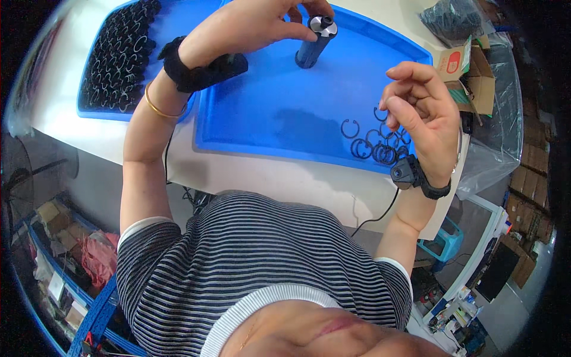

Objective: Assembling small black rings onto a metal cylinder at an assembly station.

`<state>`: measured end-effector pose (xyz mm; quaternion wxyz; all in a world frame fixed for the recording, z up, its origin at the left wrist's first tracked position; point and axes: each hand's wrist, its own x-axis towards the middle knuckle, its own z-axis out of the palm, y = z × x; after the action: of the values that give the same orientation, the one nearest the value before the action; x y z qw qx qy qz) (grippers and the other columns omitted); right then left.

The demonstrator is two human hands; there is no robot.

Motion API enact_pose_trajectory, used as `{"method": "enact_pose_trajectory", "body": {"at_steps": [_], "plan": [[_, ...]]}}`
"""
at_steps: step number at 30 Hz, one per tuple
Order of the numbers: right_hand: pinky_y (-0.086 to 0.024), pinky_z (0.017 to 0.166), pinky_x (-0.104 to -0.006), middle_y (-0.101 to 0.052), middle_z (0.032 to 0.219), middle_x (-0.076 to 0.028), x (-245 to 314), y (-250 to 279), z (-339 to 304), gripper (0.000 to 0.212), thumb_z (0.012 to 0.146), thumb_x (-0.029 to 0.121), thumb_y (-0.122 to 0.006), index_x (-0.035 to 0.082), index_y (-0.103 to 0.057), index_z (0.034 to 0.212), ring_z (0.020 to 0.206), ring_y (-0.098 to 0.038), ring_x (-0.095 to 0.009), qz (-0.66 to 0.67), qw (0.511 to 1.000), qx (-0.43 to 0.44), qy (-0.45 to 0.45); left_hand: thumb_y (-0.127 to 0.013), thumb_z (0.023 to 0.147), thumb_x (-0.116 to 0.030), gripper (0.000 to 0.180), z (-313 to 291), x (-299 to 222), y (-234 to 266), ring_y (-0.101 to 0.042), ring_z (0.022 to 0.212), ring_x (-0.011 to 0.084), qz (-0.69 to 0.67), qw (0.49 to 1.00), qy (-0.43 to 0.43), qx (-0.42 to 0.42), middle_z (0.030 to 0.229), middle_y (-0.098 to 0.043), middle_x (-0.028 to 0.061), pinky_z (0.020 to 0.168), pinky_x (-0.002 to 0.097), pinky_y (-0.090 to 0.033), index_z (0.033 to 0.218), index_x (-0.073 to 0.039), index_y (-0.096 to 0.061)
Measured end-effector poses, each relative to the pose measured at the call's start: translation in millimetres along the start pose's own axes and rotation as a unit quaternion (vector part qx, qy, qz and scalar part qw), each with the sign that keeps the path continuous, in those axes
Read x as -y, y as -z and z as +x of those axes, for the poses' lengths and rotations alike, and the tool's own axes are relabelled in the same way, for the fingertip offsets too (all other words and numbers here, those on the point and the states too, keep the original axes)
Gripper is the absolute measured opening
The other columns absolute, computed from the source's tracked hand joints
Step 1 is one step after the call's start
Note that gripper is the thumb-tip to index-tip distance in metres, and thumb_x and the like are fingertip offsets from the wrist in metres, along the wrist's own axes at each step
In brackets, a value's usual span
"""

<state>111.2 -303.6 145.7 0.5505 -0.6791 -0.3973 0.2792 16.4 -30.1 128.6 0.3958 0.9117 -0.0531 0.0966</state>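
Note:
My left hand (267, 27) reaches over the far side of a blue tray (256, 113). Its thumb and fingers close round the upper end of a dark cylinder (310, 52) with a silver top and a black knob, tilted slightly in the tray. At the right, my right hand (425, 110) hovers over loose black snap rings (383, 153), its fingers bent but apart. One ring shows right by its fingertips; whether they touch is unclear. Another snap ring (350, 129) lies a little apart from the pile.
A second blue tray (140, 114) at the left is filled with black ring-like parts (119, 56). Right of the trays are an open cardboard box (479, 80) and a bag of dark parts (450, 24). A cable (380, 217) hangs at the table's near edge.

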Motion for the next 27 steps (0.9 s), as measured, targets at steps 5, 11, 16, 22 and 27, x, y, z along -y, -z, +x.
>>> {"method": "enact_pose_trajectory", "body": {"at_steps": [5,11,16,22,27], "plan": [[-0.048,0.063,-0.0196,-0.067,0.089,-0.003,-2,1,3,0.032,0.091,0.010,-0.072,0.003,-0.061,0.121,0.076,-0.060,-0.005,0.003,1.000,0.011,0.002,-0.076,0.083,-0.002,0.037,0,3,-1,-0.067,0.091,0.0215,-0.072,0.997,0.041,0.007,0.103,-0.071,0.0127,0.081,0.0331,-0.054,0.118,0.001,-0.066],[-0.048,0.063,-0.0196,-0.067,0.090,-0.003,-3,1,0,0.032,0.092,0.010,-0.072,0.003,-0.061,0.121,0.076,-0.060,-0.005,0.002,1.000,0.014,0.004,-0.081,0.080,-0.009,0.054,-3,16,-9,-0.066,0.096,0.0237,-0.023,1.000,-0.003,0.006,0.112,-0.068,0.0153,0.083,0.0339,-0.054,0.128,0.001,-0.059],[-0.047,0.063,-0.0198,-0.068,0.092,-0.004,-4,6,3,0.031,0.093,0.010,-0.070,0.003,-0.060,0.122,0.076,-0.060,-0.006,-0.008,1.000,0.022,-0.002,-0.083,0.080,-0.013,0.059,-4,10,-6,-0.066,0.100,0.0267,-0.004,1.000,-0.014,0.001,0.116,-0.067,0.0169,0.086,0.0354,-0.054,0.131,0.001,-0.057],[-0.047,0.065,-0.0202,-0.068,0.094,-0.005,-7,26,7,0.034,0.094,0.010,-0.068,0.005,-0.059,0.126,0.078,-0.061,-0.007,-0.048,0.998,-0.031,0.007,-0.079,0.086,-0.019,0.053,-15,0,-1,-0.065,0.101,0.0242,0.013,1.000,0.005,0.010,0.117,-0.067,0.0147,0.085,0.0334,-0.053,0.130,0.000,-0.058],[-0.044,0.063,-0.0207,-0.067,0.097,-0.004,-26,53,11,0.025,0.095,0.010,-0.067,0.002,-0.065,0.119,0.074,-0.058,-0.006,-0.090,0.994,-0.056,0.015,-0.079,0.087,-0.017,0.051,-31,-39,9,-0.065,0.097,0.0194,0.009,0.993,0.111,0.030,0.116,-0.068,0.0116,0.080,0.0300,-0.053,0.130,-0.001,-0.059]]}}
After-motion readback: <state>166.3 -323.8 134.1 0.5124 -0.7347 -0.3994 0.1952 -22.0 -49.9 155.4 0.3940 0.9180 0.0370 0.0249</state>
